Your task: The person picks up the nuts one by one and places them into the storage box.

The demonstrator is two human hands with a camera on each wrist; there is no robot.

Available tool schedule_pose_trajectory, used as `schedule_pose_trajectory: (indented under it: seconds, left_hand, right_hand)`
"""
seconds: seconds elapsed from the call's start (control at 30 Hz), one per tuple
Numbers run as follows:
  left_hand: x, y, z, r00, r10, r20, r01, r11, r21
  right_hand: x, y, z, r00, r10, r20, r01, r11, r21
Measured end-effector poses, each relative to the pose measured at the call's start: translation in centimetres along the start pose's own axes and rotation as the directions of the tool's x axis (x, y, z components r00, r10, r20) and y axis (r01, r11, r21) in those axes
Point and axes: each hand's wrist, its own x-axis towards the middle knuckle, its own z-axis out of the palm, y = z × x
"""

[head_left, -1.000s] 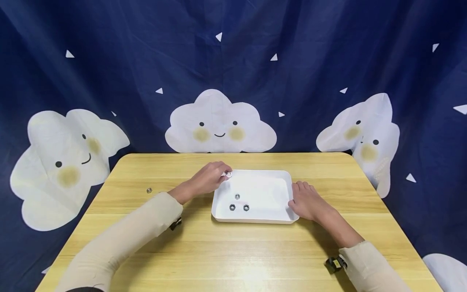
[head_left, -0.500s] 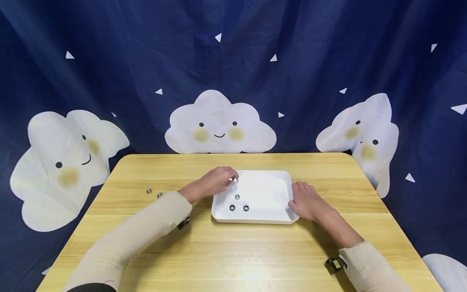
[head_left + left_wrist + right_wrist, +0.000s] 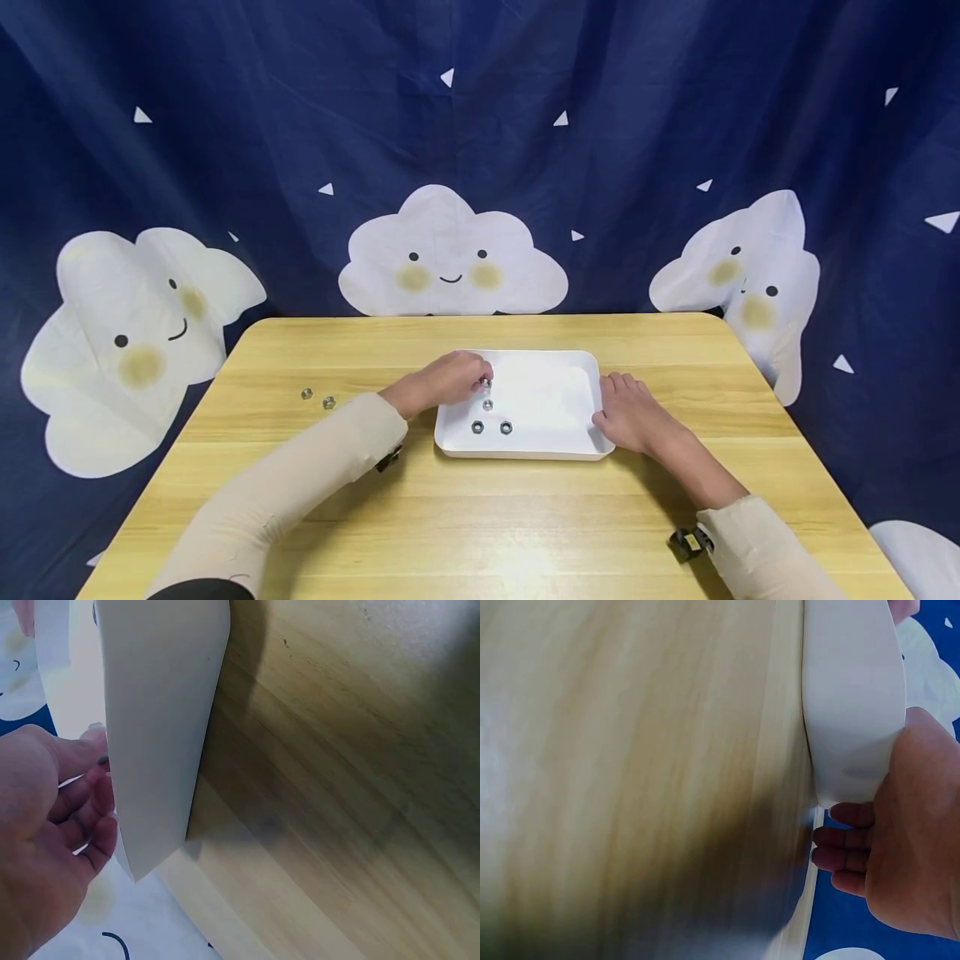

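Note:
A shallow white tray lies on the table. My left hand reaches over its left side, thumb and fingers pinching a metal hex nut low over the tray floor. In the left wrist view, the tray wall hides part of the fingertips. Just in front of the held nut sits a silver nut, and nearer the tray's front edge lie two darker nuts, one on the left and one on the right. My right hand grips the tray's right edge, thumb over the rim and fingers along the outer wall.
Two more nuts, a smaller nut and a nearer nut, lie on the wooden table left of the tray, close to my left sleeve. Behind the table's far edge hangs a dark blue curtain with white clouds.
My left hand has moved right and toward me with the pinched nut, from the tray's back left corner further in. The sleeve now uncovers a second table nut. My right hand stays put.

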Motion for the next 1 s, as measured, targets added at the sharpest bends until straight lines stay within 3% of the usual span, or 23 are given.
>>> schedule_pose_trajectory:
  seconds: [0.2,0.57,1.0]
  left_hand:
    - [0.31,0.10,0.22,0.999,0.028,0.034,-0.029,0.998,0.048]
    - [0.67,0.48,0.20,0.998,-0.010,0.069,0.007,0.999,0.041]
    - [0.61,0.58,0.57,1.000,0.013,0.022,-0.014,0.999,0.052]
  right_hand:
    - [0.03,0.07,0.00,1.000,-0.002,-0.005,0.002,1.000,-0.007]
    - [0.05,0.08,0.05,1.000,0.001,0.004,-0.001,1.000,0.000]
    - [0.10,-0.02,0.12,1.000,-0.006,-0.007,0.006,1.000,-0.005]
